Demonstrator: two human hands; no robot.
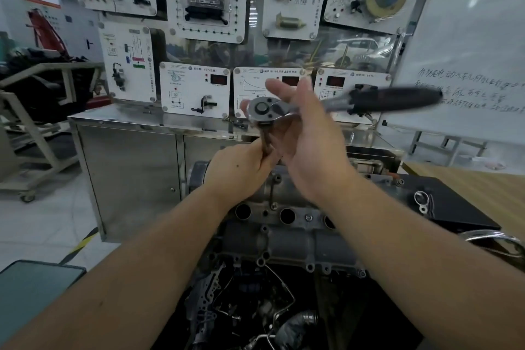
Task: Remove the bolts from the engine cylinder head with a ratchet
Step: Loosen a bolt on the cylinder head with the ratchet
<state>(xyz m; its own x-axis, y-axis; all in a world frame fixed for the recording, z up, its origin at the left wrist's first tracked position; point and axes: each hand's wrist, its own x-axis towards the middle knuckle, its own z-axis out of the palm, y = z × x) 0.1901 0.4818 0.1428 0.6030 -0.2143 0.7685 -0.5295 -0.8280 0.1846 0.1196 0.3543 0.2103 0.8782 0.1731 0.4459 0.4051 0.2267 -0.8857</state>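
Observation:
The ratchet (264, 108) is lifted above the grey engine cylinder head (287, 239), its black handle (397, 98) pointing right and blurred. A dark extension bar (266, 139) hangs down from the ratchet's head. My left hand (238, 169) grips the lower end of that bar, fingers curled round it. My right hand (309, 148) holds the ratchet near its head, with the fingers fairly straight behind it and the thumb up. Whether a bolt sits on the bar's end is hidden by my left hand. Small bolts (308, 218) show on the cylinder head.
A steel cabinet (127, 167) with training panels (196, 88) stands behind the engine. A whiteboard (466, 65) leans at the right. A black tray with a metal gasket (420, 199) lies to the right on a wooden bench. Hoses and parts crowd the engine's near side.

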